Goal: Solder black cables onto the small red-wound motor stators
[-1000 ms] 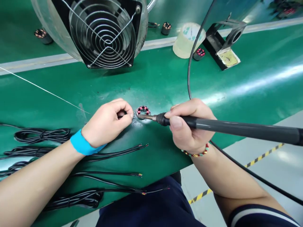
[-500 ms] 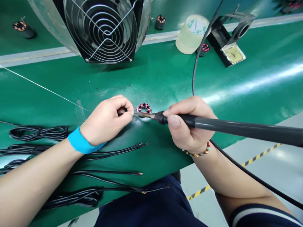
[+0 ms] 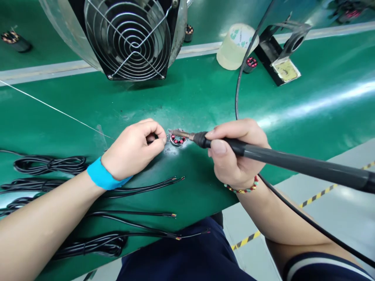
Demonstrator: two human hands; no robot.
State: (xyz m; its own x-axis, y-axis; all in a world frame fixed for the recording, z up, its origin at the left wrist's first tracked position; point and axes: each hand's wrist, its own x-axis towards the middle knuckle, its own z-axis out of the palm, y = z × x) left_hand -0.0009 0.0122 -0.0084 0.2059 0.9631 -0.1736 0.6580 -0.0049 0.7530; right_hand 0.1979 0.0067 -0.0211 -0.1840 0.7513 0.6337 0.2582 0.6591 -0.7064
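A small round stator (image 3: pixel 177 139) with red coils lies on the green bench mat (image 3: pixel 205 97). My left hand (image 3: pixel 133 149), with a blue wristband, is pinched closed right beside the stator's left edge, holding something thin and dark that I cannot make out. My right hand (image 3: pixel 234 152) grips a soldering iron (image 3: pixel 281 162) like a pen. Its metal tip rests over the top of the stator. The iron's black cord (image 3: pixel 238 78) runs up and away behind my right hand.
A caged fan (image 3: pixel 131 37) stands at the back. A tape roll (image 3: pixel 236 47), another small stator (image 3: pixel 250 63) and an iron stand (image 3: pixel 281 58) sit at back right. Bundles of black wires (image 3: pixel 88 203) lie at front left. A thin solder wire (image 3: pixel 52 109) crosses the left.
The iron's tip has risen from the stator's near side to lie across its top. My left hand has stayed pinched beside the stator.
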